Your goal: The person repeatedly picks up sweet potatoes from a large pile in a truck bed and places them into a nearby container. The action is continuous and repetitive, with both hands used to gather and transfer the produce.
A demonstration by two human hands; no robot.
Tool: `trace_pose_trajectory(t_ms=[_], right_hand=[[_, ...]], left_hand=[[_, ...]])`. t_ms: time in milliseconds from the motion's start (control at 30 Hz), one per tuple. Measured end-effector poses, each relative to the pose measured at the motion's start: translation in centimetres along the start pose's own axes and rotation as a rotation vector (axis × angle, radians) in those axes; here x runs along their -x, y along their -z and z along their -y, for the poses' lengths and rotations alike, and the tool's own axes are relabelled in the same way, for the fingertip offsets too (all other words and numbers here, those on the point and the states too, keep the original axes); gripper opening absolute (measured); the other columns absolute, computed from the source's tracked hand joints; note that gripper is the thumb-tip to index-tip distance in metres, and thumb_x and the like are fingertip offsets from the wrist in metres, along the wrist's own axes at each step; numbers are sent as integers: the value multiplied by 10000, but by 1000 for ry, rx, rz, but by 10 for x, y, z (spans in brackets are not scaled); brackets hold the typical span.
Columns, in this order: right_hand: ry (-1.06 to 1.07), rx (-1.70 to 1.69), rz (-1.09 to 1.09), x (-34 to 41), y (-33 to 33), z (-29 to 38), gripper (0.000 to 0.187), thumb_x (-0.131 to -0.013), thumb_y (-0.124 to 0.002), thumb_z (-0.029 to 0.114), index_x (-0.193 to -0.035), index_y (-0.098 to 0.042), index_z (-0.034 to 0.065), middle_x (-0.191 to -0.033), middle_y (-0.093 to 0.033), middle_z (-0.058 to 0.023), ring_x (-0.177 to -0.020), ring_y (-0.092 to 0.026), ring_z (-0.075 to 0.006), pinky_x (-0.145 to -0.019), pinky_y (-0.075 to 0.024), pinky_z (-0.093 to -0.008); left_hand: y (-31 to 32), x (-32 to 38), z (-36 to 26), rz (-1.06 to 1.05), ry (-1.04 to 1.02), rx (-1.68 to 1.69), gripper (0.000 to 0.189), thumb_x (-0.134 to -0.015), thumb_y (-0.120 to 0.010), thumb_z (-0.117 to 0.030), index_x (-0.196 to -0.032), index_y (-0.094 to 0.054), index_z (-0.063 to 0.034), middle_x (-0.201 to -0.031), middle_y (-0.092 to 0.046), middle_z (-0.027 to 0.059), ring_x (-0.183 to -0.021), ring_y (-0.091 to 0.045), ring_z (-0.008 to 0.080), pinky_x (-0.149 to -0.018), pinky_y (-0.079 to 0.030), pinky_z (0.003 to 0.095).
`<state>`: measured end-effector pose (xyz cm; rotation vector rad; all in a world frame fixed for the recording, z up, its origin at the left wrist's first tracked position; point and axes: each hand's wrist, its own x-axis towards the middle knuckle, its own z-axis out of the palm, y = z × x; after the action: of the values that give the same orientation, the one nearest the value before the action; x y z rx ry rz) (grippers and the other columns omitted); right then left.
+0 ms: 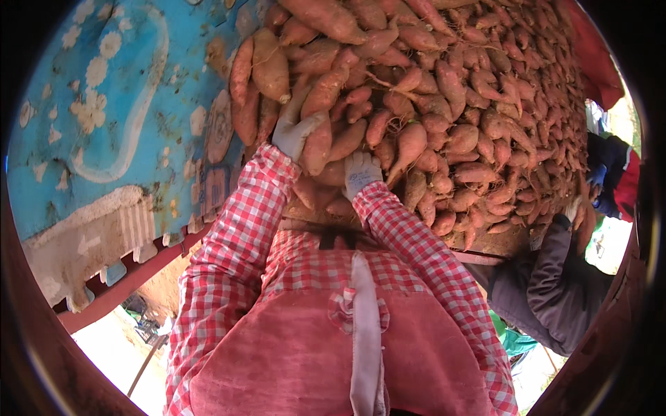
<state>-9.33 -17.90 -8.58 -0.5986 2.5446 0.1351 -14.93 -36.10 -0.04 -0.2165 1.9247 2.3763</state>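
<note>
My left hand (296, 132), in a pale glove, lies at the left edge of a large heap of sweet potatoes (463, 138). Its thumb crosses over a reddish sweet potato (317, 148), and its fingers run along that root's left side. To the right, my right hand (363, 171) wears a similar glove bearing printed marks. It rests low among the roots, just under a tan-red sweet potato (347, 140). The right fingertips are bent down and partly hidden, so their hold is unclear. A tapering sweet potato (409, 145) with thin rootlets lies right of that hand.
A blue printed sheet (119, 104), stained with soil, covers the surface on the left. A dark red rail (140, 273) runs beneath its front edge. At the right, a co-worker's dark sleeve (551, 265) and gloved hand (572, 208) reach the heap; another person (614, 177) stands beyond.
</note>
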Motion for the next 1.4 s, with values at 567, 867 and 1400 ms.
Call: trace_pose_trajectory(t_ms=[567, 867, 1400], right_hand=[[723, -3064, -666, 100, 56, -145, 744, -899, -667, 441, -1473, -394, 55, -1401, -525, -127, -1276, -517, -311, -1101, -423, -474], [57, -2485, -1081, 165, 12, -136, 757, -918, -682, 469, -1452, -415, 4, -1355, -571, -126, -1192, -589, -271, -1061, -466, -406], [-658, -2083, -1204, 354, -105, -86, 648, -1019, -552, 327, -1515, -335, -29, -1374, -553, -151, -1201, -565, -195, -981, -470, -316]], left_hand=[[-124, -28, -12, 547, 217, 59, 679, -990, -605, -232, -1563, -293, -44, -1538, -411, 136, -1329, -493, 238, -1069, -433, 367], [-218, 69, 16, 846, 124, 68, 898, -954, -655, -426, -1565, -173, 21, -1566, -321, 188, -1451, -316, 289, -1198, -262, 402], [-333, 202, 114, 952, 997, 898, 655, -1014, -381, -585, -1451, -432, -100, -1363, -555, 158, -1188, -572, 316, -1013, -487, 462]])
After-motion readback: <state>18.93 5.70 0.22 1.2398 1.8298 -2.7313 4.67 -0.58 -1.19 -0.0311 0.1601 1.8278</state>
